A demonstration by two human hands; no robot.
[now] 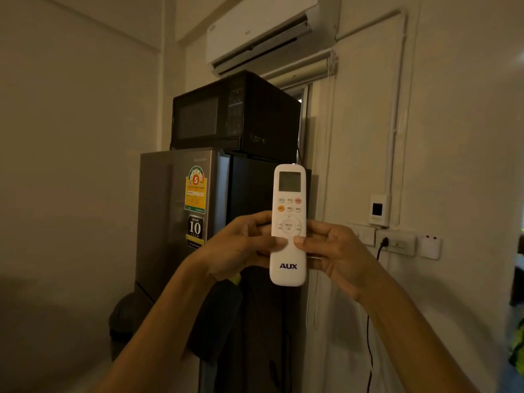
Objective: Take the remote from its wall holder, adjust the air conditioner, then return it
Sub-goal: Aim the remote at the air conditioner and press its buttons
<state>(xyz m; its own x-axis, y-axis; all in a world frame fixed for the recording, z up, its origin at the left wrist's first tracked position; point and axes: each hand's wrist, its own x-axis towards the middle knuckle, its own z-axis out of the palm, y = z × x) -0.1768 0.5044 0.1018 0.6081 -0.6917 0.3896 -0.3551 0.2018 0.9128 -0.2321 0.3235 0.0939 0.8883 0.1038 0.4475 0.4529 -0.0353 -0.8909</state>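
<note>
A white remote marked AUX stands upright in front of me, its grey screen blank at the top. My left hand grips its left side and my right hand grips its right side. Both thumbs rest on the face just under the round MENU/OK pad. The white air conditioner hangs high on the wall above, its flap open. A small white holder sits on the right wall beside the sockets, with nothing in it.
A black microwave stands on a grey fridge right behind the remote. A wall socket strip with a black cable plugged in and a small white box are on the right wall. Dark clothing hangs below my hands.
</note>
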